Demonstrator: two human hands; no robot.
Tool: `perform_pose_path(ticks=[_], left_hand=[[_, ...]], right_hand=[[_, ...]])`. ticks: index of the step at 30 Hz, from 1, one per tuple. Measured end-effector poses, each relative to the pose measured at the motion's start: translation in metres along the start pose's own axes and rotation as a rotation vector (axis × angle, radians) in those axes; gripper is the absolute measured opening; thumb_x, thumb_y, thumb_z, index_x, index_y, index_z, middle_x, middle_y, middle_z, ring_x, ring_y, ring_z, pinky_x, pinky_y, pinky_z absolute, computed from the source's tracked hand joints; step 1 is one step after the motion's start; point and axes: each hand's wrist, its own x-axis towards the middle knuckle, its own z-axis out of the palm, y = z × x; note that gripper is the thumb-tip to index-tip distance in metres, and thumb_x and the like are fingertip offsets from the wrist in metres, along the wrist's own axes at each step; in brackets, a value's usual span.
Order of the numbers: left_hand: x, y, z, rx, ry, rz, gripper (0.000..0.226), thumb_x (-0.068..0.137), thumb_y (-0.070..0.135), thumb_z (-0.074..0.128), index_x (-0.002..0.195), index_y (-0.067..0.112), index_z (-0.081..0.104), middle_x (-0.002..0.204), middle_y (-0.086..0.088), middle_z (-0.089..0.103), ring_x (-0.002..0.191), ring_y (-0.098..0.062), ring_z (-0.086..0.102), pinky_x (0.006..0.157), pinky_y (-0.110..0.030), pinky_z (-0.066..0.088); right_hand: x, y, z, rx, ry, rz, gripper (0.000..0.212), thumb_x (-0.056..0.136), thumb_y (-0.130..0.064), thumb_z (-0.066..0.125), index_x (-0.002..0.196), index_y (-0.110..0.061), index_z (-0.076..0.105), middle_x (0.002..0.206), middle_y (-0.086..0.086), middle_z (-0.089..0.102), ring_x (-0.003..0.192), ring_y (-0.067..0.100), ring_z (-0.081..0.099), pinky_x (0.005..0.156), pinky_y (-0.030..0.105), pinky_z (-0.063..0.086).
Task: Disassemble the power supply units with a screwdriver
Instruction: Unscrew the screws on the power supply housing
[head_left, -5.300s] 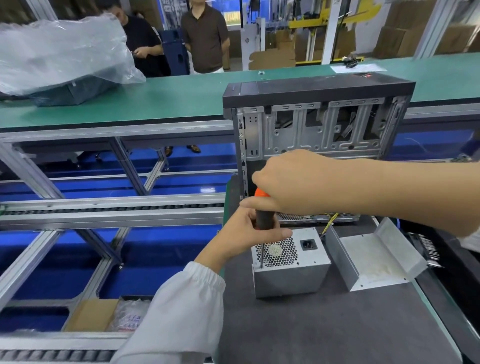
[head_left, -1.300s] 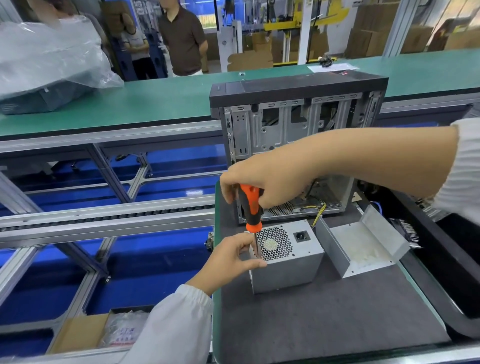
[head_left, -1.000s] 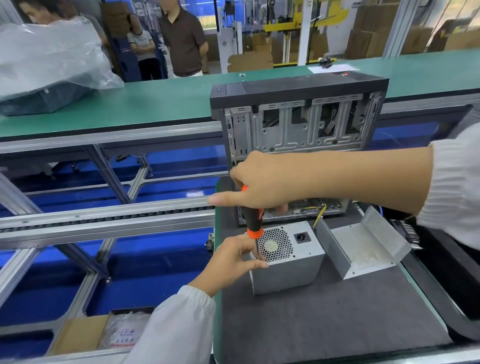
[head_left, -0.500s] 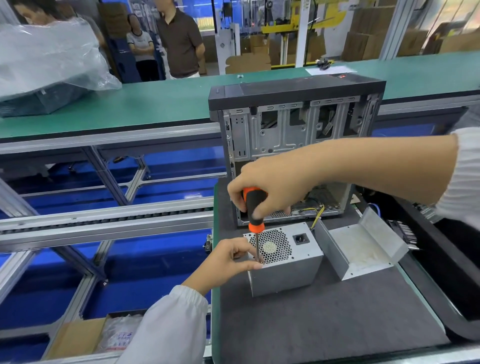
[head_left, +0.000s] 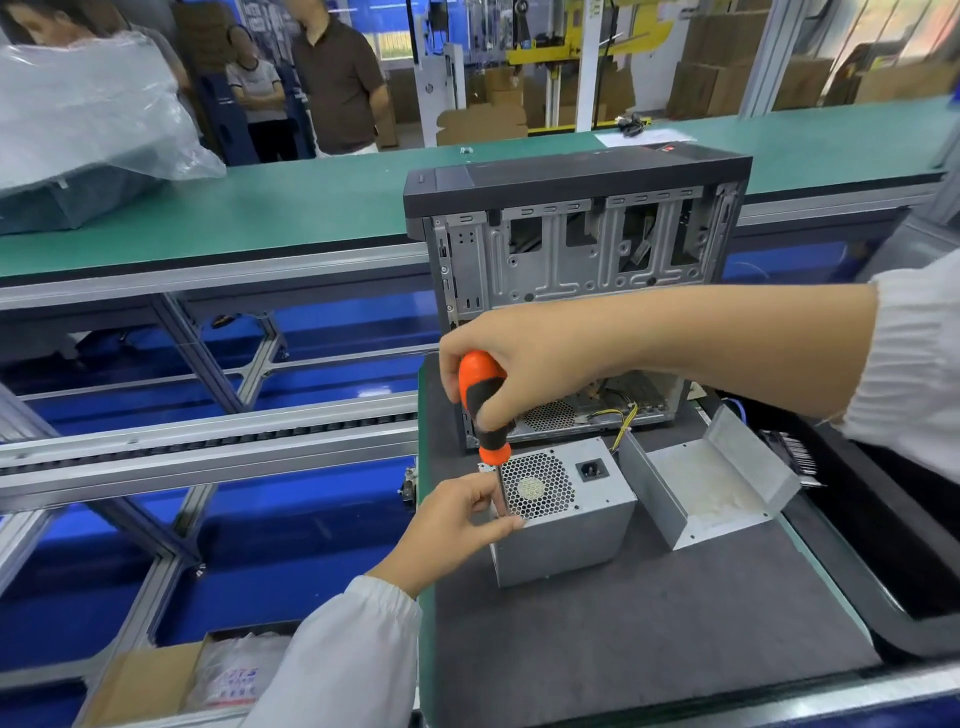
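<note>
Grey sheet metal forms the power supply unit (head_left: 563, 512), a boxy case standing on the dark mat of the desk (head_left: 623, 639), at about the centre of the view. Its top face carries a round honeycomb fan grille (head_left: 537, 488) with a pale hub in the middle, and at 3 o'clock of the grille sits a small black power socket (head_left: 591, 470). Yellow and black wires (head_left: 621, 418) run from its far edge toward 12 o'clock, into the open computer case (head_left: 576, 249) standing just behind it. At 3 o'clock of the unit, just beside it, lies a bent grey metal cover (head_left: 711, 478), open side up, with a pale lining. The right hand (head_left: 524, 364) reaches in from 3 o'clock, its grip clenched around the orange and black handle of the screwdriver (head_left: 483, 405), which stands nearly upright with its shaft coming down at the unit's near left corner, at 9 o'clock of the grille. The left hand (head_left: 457, 519) comes up from 7 o'clock in a white sleeve, its grip pinched around the shaft's lower end, fingertips touching the unit's top edge. Whether the tip sits in a screw cannot be told, as the fingers hide it.
</note>
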Motion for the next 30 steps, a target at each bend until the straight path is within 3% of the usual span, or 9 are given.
perform_pose_path(ticks=[3, 5, 7, 13, 18, 22, 27, 30], left_hand=[[0.000, 0.002, 0.002, 0.440, -0.001, 0.083, 0.025, 0.092, 0.045, 0.058, 0.080, 0.026, 0.047, 0.071, 0.013, 0.053, 0.071, -0.007, 0.053, 0.066, -0.027, 0.044], [0.003, 0.004, 0.001, 0.695, -0.001, 0.161, 0.030, 0.095, 0.050, 0.047, 0.079, 0.025, 0.041, 0.074, 0.010, 0.052, 0.072, -0.013, 0.055, 0.059, -0.030, 0.038], [0.005, 0.005, 0.000, 0.798, -0.010, 0.191, 0.035, 0.096, 0.050, 0.041, 0.075, 0.022, 0.039, 0.071, 0.008, 0.047, 0.068, -0.015, 0.053, 0.056, -0.028, 0.029], [0.006, 0.010, 0.005, 0.839, -0.009, 0.102, 0.039, 0.097, 0.047, 0.040, 0.068, 0.021, 0.033, 0.061, 0.004, 0.038, 0.059, -0.014, 0.038, 0.052, -0.027, 0.022], [0.007, 0.020, -0.003, 0.799, -0.117, 0.122, 0.027, 0.097, 0.044, 0.041, 0.084, 0.020, 0.039, 0.076, 0.008, 0.049, 0.073, -0.015, 0.049, 0.059, -0.030, 0.032], [0.008, 0.023, -0.008, 0.875, -0.190, 0.166, 0.025, 0.099, 0.038, 0.037, 0.085, 0.018, 0.041, 0.079, 0.007, 0.047, 0.072, -0.013, 0.045, 0.061, -0.027, 0.031], [0.011, 0.028, 0.001, 1.049, -0.189, 0.120, 0.024, 0.100, 0.038, 0.032, 0.087, 0.018, 0.038, 0.090, 0.001, 0.061, 0.085, -0.021, 0.060, 0.063, -0.031, 0.033], [0.011, 0.035, 0.002, 1.108, -0.200, 0.080, 0.026, 0.101, 0.037, 0.034, 0.083, 0.019, 0.037, 0.084, 0.000, 0.064, 0.078, -0.022, 0.063, 0.058, -0.033, 0.035]], right_hand=[[0.001, -0.001, 0.016, 0.127, 0.119, -0.003, 0.037, 0.076, -0.047, 0.075, 0.100, -0.023, 0.059, 0.078, -0.013, 0.060, 0.066, 0.001, 0.053, 0.057, 0.012, 0.039], [0.001, -0.001, 0.025, 0.155, 0.212, -0.030, 0.042, 0.078, -0.043, 0.076, 0.108, -0.022, 0.056, 0.083, -0.013, 0.059, 0.070, 0.002, 0.052, 0.057, 0.010, 0.037], [0.000, 0.000, 0.028, 0.151, 0.259, -0.061, 0.044, 0.080, -0.035, 0.076, 0.115, -0.021, 0.053, 0.088, -0.008, 0.059, 0.074, 0.004, 0.052, 0.060, 0.013, 0.037], [-0.008, 0.012, 0.025, 0.190, 0.286, -0.073, 0.031, 0.084, -0.020, 0.072, 0.111, -0.018, 0.058, 0.071, -0.018, 0.045, 0.066, -0.024, 0.043, 0.061, 0.002, 0.033], [-0.012, 0.024, 0.024, 0.230, 0.342, -0.069, 0.028, 0.085, -0.022, 0.071, 0.110, -0.019, 0.058, 0.074, -0.016, 0.047, 0.062, -0.018, 0.046, 0.060, 0.003, 0.034], [-0.011, 0.031, 0.021, 0.230, 0.351, -0.080, 0.027, 0.086, -0.024, 0.070, 0.110, -0.021, 0.058, 0.075, -0.018, 0.045, 0.064, -0.021, 0.044, 0.061, 0.001, 0.033], [-0.013, 0.040, 0.018, 0.253, 0.395, -0.088, 0.025, 0.085, -0.022, 0.071, 0.107, -0.018, 0.059, 0.068, -0.016, 0.051, 0.062, -0.014, 0.050, 0.061, 0.005, 0.034], [-0.015, 0.046, 0.013, 0.267, 0.423, -0.088, 0.025, 0.085, -0.022, 0.071, 0.107, -0.018, 0.059, 0.073, -0.015, 0.056, 0.065, -0.005, 0.054, 0.067, 0.012, 0.039]])
